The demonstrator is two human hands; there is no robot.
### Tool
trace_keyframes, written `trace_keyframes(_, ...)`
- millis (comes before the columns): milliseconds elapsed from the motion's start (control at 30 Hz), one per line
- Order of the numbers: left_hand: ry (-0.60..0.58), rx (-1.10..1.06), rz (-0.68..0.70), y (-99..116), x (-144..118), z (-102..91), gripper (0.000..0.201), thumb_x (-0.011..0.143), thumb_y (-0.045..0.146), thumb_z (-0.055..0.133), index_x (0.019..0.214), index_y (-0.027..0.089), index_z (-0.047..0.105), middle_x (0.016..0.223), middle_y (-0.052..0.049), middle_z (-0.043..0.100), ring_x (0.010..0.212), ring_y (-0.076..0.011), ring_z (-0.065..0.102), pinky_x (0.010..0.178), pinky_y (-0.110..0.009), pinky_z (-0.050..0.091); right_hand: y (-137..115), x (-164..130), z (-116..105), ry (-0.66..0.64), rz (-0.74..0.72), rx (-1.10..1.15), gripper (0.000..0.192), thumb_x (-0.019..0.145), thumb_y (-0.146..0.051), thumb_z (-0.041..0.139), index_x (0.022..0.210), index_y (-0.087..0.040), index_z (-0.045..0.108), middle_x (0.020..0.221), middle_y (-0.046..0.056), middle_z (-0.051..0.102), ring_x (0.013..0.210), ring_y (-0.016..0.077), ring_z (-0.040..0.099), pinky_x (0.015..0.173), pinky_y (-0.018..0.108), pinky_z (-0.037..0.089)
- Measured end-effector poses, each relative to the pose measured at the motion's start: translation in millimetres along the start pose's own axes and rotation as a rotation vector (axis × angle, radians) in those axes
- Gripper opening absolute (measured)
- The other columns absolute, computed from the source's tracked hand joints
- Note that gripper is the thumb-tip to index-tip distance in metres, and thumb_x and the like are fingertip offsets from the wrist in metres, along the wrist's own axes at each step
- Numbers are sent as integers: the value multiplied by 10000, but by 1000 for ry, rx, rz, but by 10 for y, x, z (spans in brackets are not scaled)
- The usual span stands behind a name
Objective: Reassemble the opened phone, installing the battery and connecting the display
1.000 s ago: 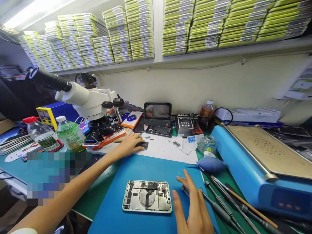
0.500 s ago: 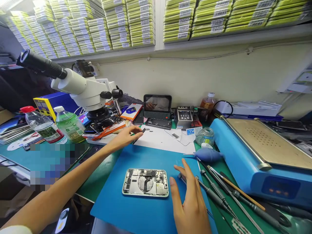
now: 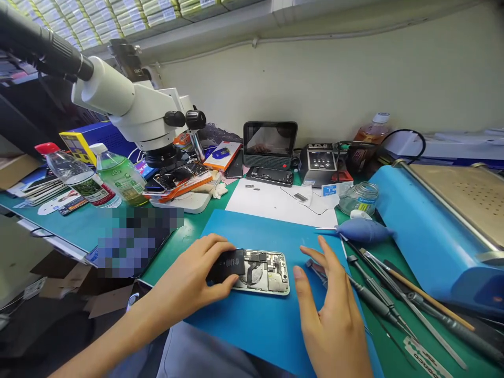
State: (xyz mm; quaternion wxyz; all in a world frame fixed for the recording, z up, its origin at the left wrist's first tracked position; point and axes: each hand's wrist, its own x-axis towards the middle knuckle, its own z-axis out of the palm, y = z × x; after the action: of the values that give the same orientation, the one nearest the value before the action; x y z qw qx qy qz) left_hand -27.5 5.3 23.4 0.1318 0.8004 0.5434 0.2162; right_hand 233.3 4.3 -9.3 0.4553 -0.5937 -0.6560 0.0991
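Note:
An opened phone (image 3: 263, 272) with its inner boards showing lies on a blue mat (image 3: 255, 231) in front of me. My left hand (image 3: 192, 278) grips a small flat black part (image 3: 227, 264) and holds it over the phone's left end. My right hand (image 3: 331, 310) hovers just right of the phone, palm sideways, fingers apart, holding nothing. It is close to the screwdrivers (image 3: 370, 299) lying on the green mat.
A white microscope (image 3: 134, 110) stands at the back left beside two bottles (image 3: 102, 178). A blue heating plate machine (image 3: 444, 220) fills the right. A blue air blower (image 3: 362, 230), a glass jar (image 3: 358, 198), a white sheet (image 3: 271, 203) with small parts and a small screen (image 3: 270, 139) lie behind.
My left hand picked the black part off the white sheet and brought it back to the phone's left end. The view tilted down. My right hand stayed beside the phone.

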Motion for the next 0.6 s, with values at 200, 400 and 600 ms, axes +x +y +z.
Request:
trace_keyframes(200, -66, 20, 91, 145, 105, 88, 453, 951, 275, 791, 1372, 272, 624, 1336, -74, 685, 1164, -278, 692, 1014, -431, 603, 23, -1, -13, -17, 3, -12, 577, 1143, -533, 510, 1670, -335, 383, 1400, 44, 703, 1283, 232, 702, 996, 345, 631)
trace_keyframes(400, -132, 20, 129, 213, 192, 94, 473, 951, 294, 833, 1384, 267, 643, 1336, -71, 695, 1183, -281, 695, 1020, -447, 625, 10, -10, -43, 1, 15, 4, 580, 1143, -503, 523, 1677, -341, 368, 1403, 38, 699, 1261, 214, 713, 1042, 338, 623)
trace_keyframes(600, -147, 8, 118, 169, 203, 93, 482, 995, 362, 803, 1445, 327, 636, 1359, -65, 690, 1204, -279, 689, 1011, -430, 634, -10, 2, -51, -13, 32, 8, 579, 1136, -502, 535, 1672, -333, 390, 1397, 58, 703, 1251, 252, 720, 1027, 388, 636)
